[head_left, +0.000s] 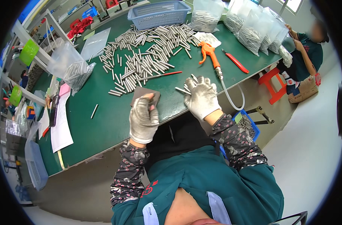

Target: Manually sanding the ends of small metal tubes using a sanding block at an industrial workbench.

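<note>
My left hand (144, 118), in a whitish work glove with bare fingertips, is curled closed at the near edge of a dark grey square plate (141, 92). What its fingers hold, if anything, is hidden. Flat on the green table, my right hand (201, 96) wears a similar glove and has its fingers stretched out over a few loose metal pins (183, 90). Beyond both hands spreads a large heap of short steel pins (143, 56). A thin red-handled tool (165, 74) lies at the heap's near side, and one single pin (94, 111) rests apart at left.
An orange air gun (208, 52) with a hose and a red-handled tool (236, 62) lie at right. Bags of pins (250, 35) and a blue basket (159, 15) stand behind. A blue bin (250, 125) sits below the edge. Another person (310, 50) works at far right.
</note>
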